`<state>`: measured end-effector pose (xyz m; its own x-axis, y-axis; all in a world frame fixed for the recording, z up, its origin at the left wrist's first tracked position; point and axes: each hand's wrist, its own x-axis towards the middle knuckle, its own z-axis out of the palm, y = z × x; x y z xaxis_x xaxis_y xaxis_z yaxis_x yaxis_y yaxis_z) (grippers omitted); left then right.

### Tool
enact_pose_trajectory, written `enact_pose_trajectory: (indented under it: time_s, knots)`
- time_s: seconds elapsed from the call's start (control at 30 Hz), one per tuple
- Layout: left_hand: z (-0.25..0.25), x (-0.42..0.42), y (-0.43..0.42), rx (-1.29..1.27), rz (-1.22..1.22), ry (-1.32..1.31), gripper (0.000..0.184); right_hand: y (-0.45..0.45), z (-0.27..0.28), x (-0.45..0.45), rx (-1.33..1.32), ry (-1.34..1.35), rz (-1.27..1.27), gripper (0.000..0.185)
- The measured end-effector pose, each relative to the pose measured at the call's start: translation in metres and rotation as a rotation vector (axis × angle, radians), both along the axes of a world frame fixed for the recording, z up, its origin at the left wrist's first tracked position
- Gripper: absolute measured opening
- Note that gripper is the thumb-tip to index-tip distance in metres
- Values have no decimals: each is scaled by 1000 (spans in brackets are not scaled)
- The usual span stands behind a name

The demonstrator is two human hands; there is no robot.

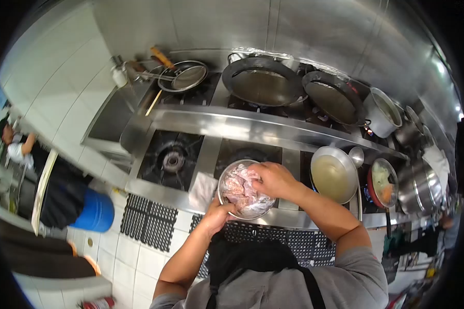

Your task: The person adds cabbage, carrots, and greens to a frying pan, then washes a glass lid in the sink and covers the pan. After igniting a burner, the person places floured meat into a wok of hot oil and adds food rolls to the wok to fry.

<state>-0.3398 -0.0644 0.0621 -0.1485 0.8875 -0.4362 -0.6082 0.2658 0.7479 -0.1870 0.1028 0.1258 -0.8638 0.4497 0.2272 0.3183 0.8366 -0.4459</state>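
Note:
A round metal bowl (225, 172) sits in front of my body at the stove's front edge, full of raw meat pieces (237, 188) with a white, floury coating. My left hand (217, 215) grips the bowl's near left rim, thumb on top. From the right, my right hand (273, 180) reaches over the rim, its fingers curled down onto the meat; the fingertips are partly hidden. Left of the bowl lies a white cloth (203, 190). To the right stands a wide pan of yellowish liquid (334, 177).
Dark pans (263, 82) and a tall pot (382, 112) stand on the raised back burners. A strainer (189, 77) rests on a frying pan. At right are a ladle (356, 156), a red pan (382, 181) and a steel pot (420, 188). Another person (28, 149) stands far left.

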Motion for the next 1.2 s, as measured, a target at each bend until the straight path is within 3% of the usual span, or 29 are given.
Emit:
enact_pose_trajectory:
  time_s: [0.13, 0.23, 0.3, 0.43, 0.5, 0.6, 0.63, 0.7, 0.73, 0.8, 0.9, 0.93, 0.97, 1.0, 1.1, 1.2]
  knots:
    - [7, -68, 57, 11, -116, -43, 73, 48, 44, -35, -120, 103, -161, 27]
    - [5, -108, 85, 15, -210, -89, 80, 109, 74, -56, -14, 178, -286, 24]
    - [16, -121, 94, 2, -134, -52, 65, 154, 82, -74, 174, 44, -483, 21]
    - [11, -133, 97, -8, -82, -146, 63, 257, 44, -92, 269, -141, -527, 20]
    - [-12, -144, 93, 3, -77, -185, 64, 297, 23, -99, 71, -493, -590, 24]
    - [-21, -157, 89, -13, -141, -153, 71, 343, -17, -102, 122, -535, -615, 27]
    - [-14, -160, 91, -15, -147, -149, 71, 335, -3, -108, 117, -531, -621, 27]
    - [-3, -162, 94, -48, -98, -101, 63, 318, 27, -117, 202, 9, -775, 29]
    - [-6, -164, 99, -50, -105, -99, 63, 314, 38, -115, 300, 109, -702, 26]
    - [-17, -164, 113, -26, -110, -94, 64, 278, 59, -115, 149, 256, -598, 21]
    - [-13, -147, 146, 4, -133, -88, 64, 199, 61, -111, -131, -66, -175, 22]
    - [-26, -146, 158, 38, -238, -97, 80, 180, 46, -110, -219, -126, -43, 27]
    - [-23, -141, 167, 36, -238, -100, 80, 165, 30, -107, -247, -230, 25, 40]
    - [-17, -135, 179, 37, -284, -80, 79, 154, 15, -103, -74, -298, 113, 56]
    - [10, -116, 196, 39, -315, -44, 75, 135, 5, -103, -17, -357, 21, 65]
    - [14, -111, 210, 85, -332, -15, 74, 135, 13, -98, -28, -356, -91, 57]
